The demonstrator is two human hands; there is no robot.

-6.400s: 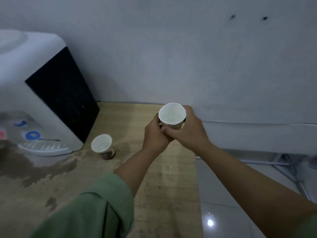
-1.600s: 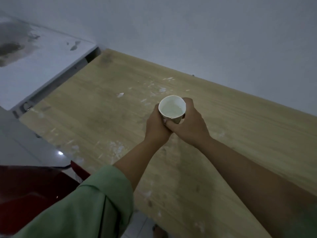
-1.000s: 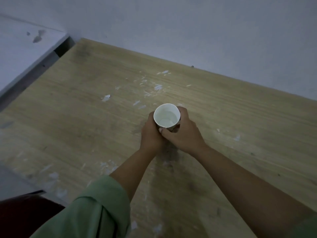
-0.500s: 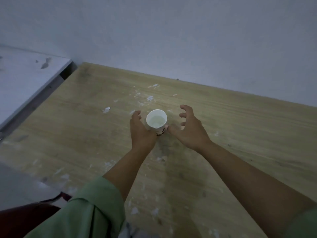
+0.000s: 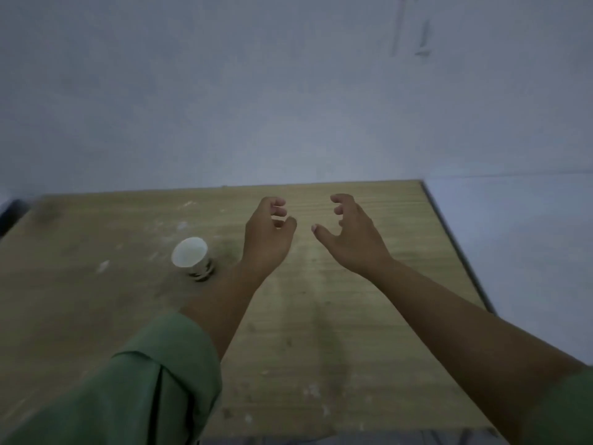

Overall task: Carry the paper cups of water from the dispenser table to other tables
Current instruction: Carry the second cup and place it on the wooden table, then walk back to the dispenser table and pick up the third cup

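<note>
Paper cup [image 5: 190, 256]: small, round-mouthed, white inside, tapering to a narrower base with a dark printed band low on the outer wall; the print is too blurred to read. It stands upright on the wooden table [image 5: 337, 316], left of centre, free of any grasp. The light is dim and its contents cannot be made out. Table top is pale, yellowish wood with straight grain lines running across, matte and worn, with darker smudged patches around and beside the cup and scattered white flecks and chips across the surface, thickest toward the left and the near edge. A dark thin edging runs down its right side. Left hand [image 5: 268, 234] hovers above the table just to the right of the cup, apart from it, fingers loosely curled and thumb spread, holding nothing. Its bare forearm passes close by the cup's right side; whether it touches cannot be told. Right hand [image 5: 354, 237] hangs farther right, well apart from the cup, also half-open in a loose claw, empty, its thumb tip pointing toward the left hand with a gap between the two. A soft green sleeve [image 5: 144, 387], creased and cuffed, covers the left upper forearm at the near edge. Behind the table rises a plain, smooth, bluish-grey wall [image 5: 288, 91].
</note>
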